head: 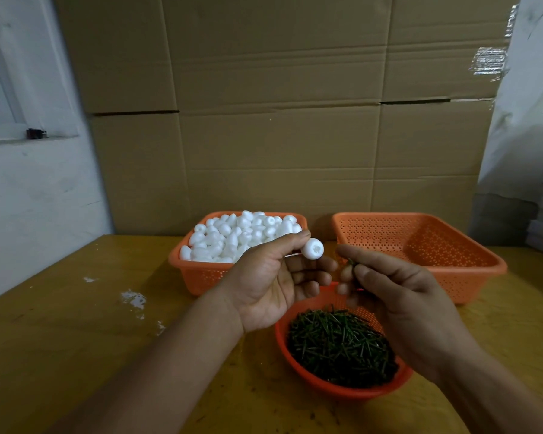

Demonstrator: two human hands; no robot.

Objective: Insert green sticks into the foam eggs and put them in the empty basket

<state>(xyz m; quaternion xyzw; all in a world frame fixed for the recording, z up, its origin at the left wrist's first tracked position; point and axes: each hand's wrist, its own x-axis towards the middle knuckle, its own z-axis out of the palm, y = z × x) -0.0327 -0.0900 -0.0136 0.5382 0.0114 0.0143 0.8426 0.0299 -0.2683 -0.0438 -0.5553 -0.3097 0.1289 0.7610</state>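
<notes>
nearest the lens, two bare forearms reach in over a round orange colander point(298, 368) heaped with green sticks point(339, 343). beyond the colander and to its left, a rectangular orange basket point(201, 277) is piled with white foam eggs point(242, 236); beyond the colander and to its right, the empty basket point(420, 245) holds nothing that can be seen, so by the look of it no finished egg has been delivered yet and almost the whole job remains.

above the colander's far rim, the left hand point(270, 286) pinches a single foam egg point(312, 249) between thumb and fingertip, its dimpled end turned toward the other hand. the right hand point(398, 296) has its fingers curled round a green stick point(352, 267), only a short dark tip showing, just beside the egg but not touching it. the stick is judged not yet inserted; lining tip to dimple looks like the step in hand.
</notes>
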